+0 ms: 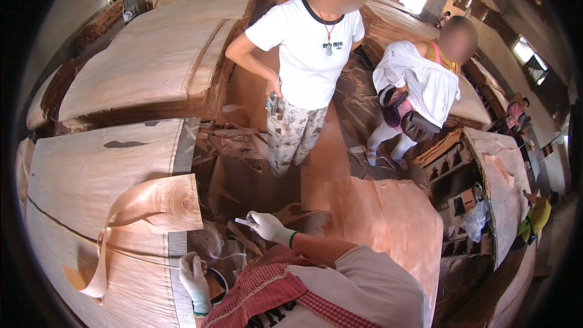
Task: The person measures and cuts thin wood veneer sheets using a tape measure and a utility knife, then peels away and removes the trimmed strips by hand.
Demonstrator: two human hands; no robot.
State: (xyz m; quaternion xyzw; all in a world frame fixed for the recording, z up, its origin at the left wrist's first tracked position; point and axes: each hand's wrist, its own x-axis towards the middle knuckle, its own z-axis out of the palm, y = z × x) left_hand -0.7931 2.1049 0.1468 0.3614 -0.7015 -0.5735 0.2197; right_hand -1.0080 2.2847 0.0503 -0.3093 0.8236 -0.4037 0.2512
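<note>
My right hand [271, 228], in a white glove, is closed on a small, slim white object [242, 222], whose tip points left. Its exact kind is too small to tell. My left hand [195, 277], gloved too, is at the near right edge of a stack of wood veneer sheets [121, 170], its fingers curled; what they hold, if anything, is hidden. Beside it is a round, brown thing with a pale rim [217, 283]. A narrow white strip [231, 257] runs between the hands. A curled veneer piece [164, 203] lies on the stack, beyond my left hand.
A person in a white T-shirt [316, 54] stands across from me, another in white [416, 85] further right. Broken veneer scraps [237, 146] litter the floor. A large veneer sheet [388, 225] lies to my right, beside a rack with a plastic bag [475, 222]. Veneer stacks [146, 54] stand behind.
</note>
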